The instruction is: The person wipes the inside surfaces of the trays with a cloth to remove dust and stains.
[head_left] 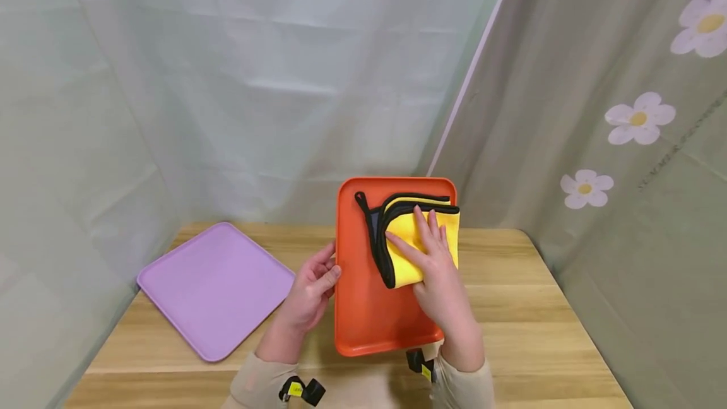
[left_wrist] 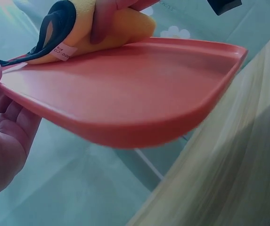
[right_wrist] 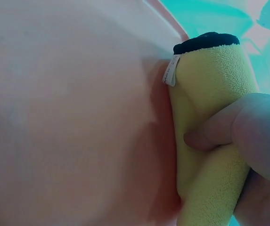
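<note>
My left hand (head_left: 309,289) grips the left rim of an orange rectangular tray (head_left: 369,314), thumb at the rim and fingers behind it. The tray is raised off the table and tilted; its raised lip shows in the left wrist view. Against the upper right of its inner face lies a folded yellow cloth (head_left: 406,264) with black edging and a hanging loop. My right hand (head_left: 440,276) holds this cloth, fingers spread over the top. In the right wrist view the thumb presses into the cloth's plush side (right_wrist: 210,80), near a small white label (right_wrist: 170,71).
A purple tray (head_left: 218,289) lies at the left of the wooden table (head_left: 511,308), turned at an angle. Pale curtains (head_left: 284,81) hang close behind and at both sides, with printed flowers on the right one. Each wrist wears a small black camera (head_left: 312,391).
</note>
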`<state>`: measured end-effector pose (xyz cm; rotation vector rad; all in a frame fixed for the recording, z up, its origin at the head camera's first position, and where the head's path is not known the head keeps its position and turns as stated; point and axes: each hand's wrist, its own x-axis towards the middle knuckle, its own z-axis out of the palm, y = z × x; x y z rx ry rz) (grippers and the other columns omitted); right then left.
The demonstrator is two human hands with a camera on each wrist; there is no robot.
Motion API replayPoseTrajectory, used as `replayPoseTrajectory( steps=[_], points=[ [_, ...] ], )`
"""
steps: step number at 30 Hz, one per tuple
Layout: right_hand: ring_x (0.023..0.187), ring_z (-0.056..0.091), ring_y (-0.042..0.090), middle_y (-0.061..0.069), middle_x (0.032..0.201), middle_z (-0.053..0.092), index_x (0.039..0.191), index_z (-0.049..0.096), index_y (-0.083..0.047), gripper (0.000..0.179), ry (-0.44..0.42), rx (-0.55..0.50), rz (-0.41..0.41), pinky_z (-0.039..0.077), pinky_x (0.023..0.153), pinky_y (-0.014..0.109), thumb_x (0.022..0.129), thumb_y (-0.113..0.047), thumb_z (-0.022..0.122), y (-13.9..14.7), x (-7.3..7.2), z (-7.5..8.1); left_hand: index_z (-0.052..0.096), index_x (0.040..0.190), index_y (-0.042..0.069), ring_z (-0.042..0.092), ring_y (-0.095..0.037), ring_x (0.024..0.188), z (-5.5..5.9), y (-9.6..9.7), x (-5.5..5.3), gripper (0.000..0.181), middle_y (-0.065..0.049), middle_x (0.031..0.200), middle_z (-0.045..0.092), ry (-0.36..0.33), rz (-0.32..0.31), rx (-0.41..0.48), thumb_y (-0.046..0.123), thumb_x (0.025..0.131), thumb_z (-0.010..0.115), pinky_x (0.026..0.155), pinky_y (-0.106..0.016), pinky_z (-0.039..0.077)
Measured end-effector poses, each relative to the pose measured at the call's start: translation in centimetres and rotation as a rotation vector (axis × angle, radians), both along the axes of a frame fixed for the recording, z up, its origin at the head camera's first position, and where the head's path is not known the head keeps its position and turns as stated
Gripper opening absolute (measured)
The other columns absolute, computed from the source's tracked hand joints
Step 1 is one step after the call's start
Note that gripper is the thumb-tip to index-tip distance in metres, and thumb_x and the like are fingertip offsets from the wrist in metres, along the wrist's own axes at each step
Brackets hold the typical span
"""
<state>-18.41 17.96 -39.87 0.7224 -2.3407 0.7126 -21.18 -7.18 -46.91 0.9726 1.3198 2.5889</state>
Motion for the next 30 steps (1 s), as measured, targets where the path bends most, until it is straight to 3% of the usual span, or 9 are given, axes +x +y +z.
replayPoseTrajectory(
  steps=[12,23,30],
  points=[
    [0.163,0.010,0.038,0.012,0.177,0.019,0.147,0.068,-0.023,0.102,-0.028,0.049,0.025,0.009,0.129,0.063,0.067,0.035,0.044,-0.5,-0.1,0.1,0.057,0.152,0.009,0.072,-0.010,0.097,0.4,0.2,0.0,0.048,0.000,0.111,0.075,-0.003,0.006,0.025,-0.009,0.108,0.046,0.081,-0.025,0.060],
    [0.164,0.004,0.036,0.010,0.178,0.012,0.159,0.055,-0.025,0.106,-0.065,0.059,0.032,0.009,0.129,0.062,0.069,0.030,0.043,-2.2,0.1,-0.1,0.055,0.154,0.009,0.073,-0.011,0.095,0.5,0.2,-0.3,0.049,-0.001,0.111,0.076,0.006,0.012,-0.007,-0.009,0.109,0.045,0.080,-0.025,0.061],
    [0.163,0.008,0.038,0.008,0.178,0.015,0.158,0.056,-0.027,0.104,-0.080,0.073,0.057,0.011,0.128,0.064,0.070,0.028,0.046,-3.1,0.3,-0.3,0.053,0.157,0.008,0.072,-0.009,0.097,0.4,0.0,-0.2,0.049,0.001,0.111,0.076,-0.001,0.020,-0.033,-0.006,0.110,0.046,0.083,-0.025,0.060]
  ],
)
